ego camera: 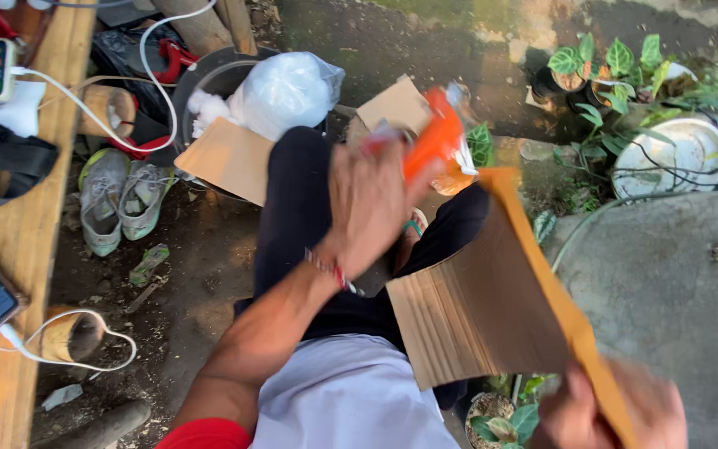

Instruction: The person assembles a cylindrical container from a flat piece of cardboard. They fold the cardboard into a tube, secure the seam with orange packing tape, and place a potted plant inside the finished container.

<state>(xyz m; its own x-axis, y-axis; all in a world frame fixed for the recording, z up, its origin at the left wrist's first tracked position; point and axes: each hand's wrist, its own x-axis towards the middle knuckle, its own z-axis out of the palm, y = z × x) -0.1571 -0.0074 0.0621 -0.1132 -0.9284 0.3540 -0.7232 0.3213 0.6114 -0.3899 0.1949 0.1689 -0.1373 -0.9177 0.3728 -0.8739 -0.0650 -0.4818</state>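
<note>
Here, seen from the head camera, my left hand (371,204) is clenched around an orange-handled tool (435,141), blurred so that I cannot tell its kind, raised just above the far end of a long brown corrugated cardboard sheet (475,312). My right hand (612,411) grips the near end of that sheet at the bottom of the view, fingers wrapped over its orange-tinted edge. The sheet lies slanted across my lap, over the dark trousers (301,216), not on the wooden tabletop (22,241) to my left. I judge the work on the cardboard to be partway: one flap is folded up along a crease, and the tool sits at the top of it; the rest of the sheet looks untouched.

As for containers, a dark round tub (222,75) on the ground holds a full white plastic bag (284,91), with another flat cardboard piece (226,158) leaning against it. A white round basin (679,158) sits among potted plants; its contents I cannot make out.
</note>
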